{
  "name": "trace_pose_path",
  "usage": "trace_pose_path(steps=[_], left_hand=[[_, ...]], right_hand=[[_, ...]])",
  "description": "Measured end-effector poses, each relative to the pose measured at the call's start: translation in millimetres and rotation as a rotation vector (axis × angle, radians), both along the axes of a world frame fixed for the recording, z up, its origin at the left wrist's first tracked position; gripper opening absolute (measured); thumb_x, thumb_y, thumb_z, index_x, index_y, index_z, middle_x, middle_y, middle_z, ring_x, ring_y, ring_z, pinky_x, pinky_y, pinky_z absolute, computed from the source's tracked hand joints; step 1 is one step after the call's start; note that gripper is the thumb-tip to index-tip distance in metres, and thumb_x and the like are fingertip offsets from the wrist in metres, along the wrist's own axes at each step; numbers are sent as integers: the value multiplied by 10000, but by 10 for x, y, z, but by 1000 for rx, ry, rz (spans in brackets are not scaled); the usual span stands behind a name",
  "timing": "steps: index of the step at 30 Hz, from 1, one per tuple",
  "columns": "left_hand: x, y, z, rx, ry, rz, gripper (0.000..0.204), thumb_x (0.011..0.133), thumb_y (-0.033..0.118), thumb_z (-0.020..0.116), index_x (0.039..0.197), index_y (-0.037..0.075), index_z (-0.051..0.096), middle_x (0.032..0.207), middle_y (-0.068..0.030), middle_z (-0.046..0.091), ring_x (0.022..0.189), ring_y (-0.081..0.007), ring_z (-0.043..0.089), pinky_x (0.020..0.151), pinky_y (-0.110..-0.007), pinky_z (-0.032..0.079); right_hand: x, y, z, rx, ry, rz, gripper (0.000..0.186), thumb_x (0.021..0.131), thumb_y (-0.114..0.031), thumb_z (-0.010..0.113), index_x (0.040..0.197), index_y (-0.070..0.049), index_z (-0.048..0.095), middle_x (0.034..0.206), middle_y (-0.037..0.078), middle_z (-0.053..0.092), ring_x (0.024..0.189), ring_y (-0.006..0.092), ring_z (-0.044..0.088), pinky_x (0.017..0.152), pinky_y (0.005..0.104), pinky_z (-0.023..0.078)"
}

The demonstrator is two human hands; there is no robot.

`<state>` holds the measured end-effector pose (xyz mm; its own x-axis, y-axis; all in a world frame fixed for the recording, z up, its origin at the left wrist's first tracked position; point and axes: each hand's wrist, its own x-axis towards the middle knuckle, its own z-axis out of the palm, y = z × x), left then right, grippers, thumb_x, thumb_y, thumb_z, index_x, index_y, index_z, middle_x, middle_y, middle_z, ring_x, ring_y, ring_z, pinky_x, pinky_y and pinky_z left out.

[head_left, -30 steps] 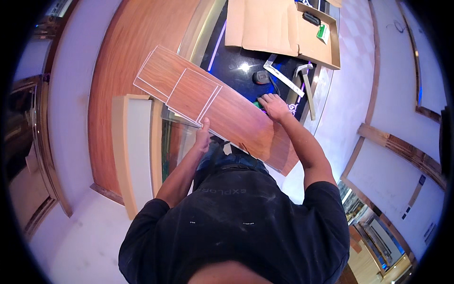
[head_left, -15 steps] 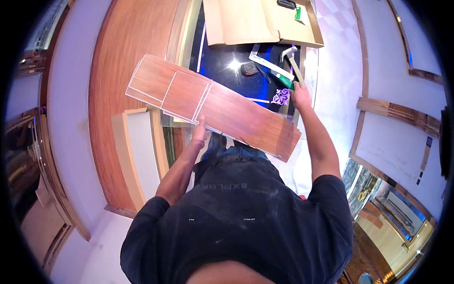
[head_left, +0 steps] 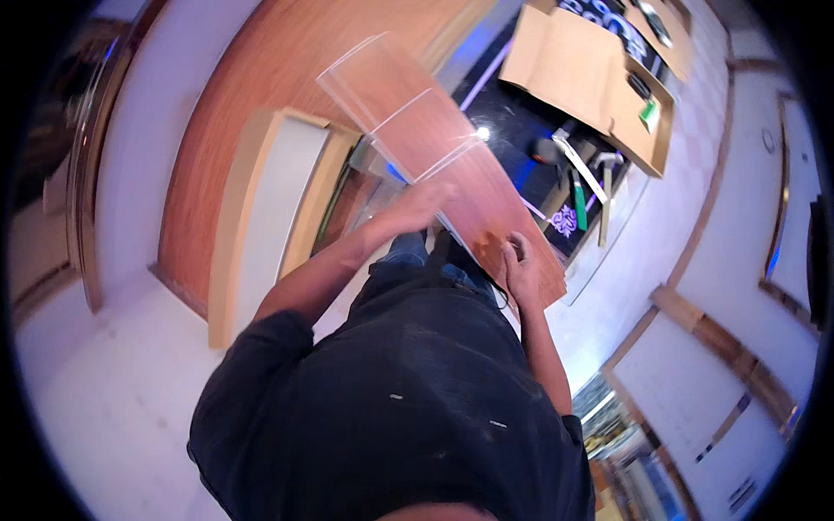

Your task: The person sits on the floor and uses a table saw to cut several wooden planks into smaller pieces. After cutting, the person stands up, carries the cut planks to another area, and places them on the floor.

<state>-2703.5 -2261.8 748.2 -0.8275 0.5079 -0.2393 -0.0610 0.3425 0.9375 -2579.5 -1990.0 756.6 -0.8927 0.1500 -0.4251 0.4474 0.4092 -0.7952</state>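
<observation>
A stack of reddish-brown wooden planks [head_left: 482, 200] lies slanted in front of my body, with pale lines across its far-left part. My left hand [head_left: 432, 201] is at the near edge of the planks, smeared by motion, so its fingers cannot be made out. Over the right part of the planks is my right hand [head_left: 521, 260], its fingers loosely curled and apart with nothing visible in them. Beyond the planks lie a hammer [head_left: 605, 195], a metal square [head_left: 580, 165], a green-handled tool [head_left: 579, 204] and a dark tape measure [head_left: 546, 151].
The tools rest on a glossy black tabletop [head_left: 499, 117] with a purple ornament. An opened cardboard box [head_left: 565, 74] stands at its far side. To the left are a large wood-toned panel [head_left: 287, 61] and a cardboard-edged white panel [head_left: 276, 200]. Framed panels line the right.
My right hand has left the hammer handle and come back over the planks. My left hand has shifted along the plank edge. The view has turned, and the planks slant more steeply.
</observation>
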Motion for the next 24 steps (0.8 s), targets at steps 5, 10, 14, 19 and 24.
trace_pose_path(steps=[5,10,14,19,24], left_hand=[[436,657,372,189,208,-54,320,1005,252,465,1107,-14,611,1100,-182,626,1095,-327,581,969,-381,440],[957,286,618,308,72,219,350,1012,246,493,1211,-31,570,1158,-167,615,1144,-244,576,972,-371,451],[1825,-496,74,-72,-52,397,429,971,289,563,1245,-41,560,1196,-196,618,1143,-296,595,980,-377,460],[3291,-1154,-424,-437,-283,412,494,935,341,601,1237,-48,571,1183,-242,636,1114,-346,621,961,-406,476],[3496,-1053,-530,-477,-194,528,438,926,314,618,1177,-45,620,1128,-230,665,1071,-301,642,933,-391,486]], right_hand=[[-197,-693,418,-199,313,280,244,983,-155,546,1126,42,556,1066,169,606,984,234,604,862,374,482],[-179,-602,906,-236,198,288,165,1014,-131,467,1018,3,563,939,98,599,845,172,593,787,311,476],[-225,-411,2235,-556,592,276,244,857,7,528,1093,-34,576,1039,83,548,716,83,469,616,221,397],[31,-374,3558,-878,1000,781,252,867,-70,529,1110,-21,573,1013,82,559,675,78,446,584,220,374],[94,-304,3900,-855,1148,872,289,877,-147,530,1127,-9,570,987,80,569,634,73,424,553,220,351]])
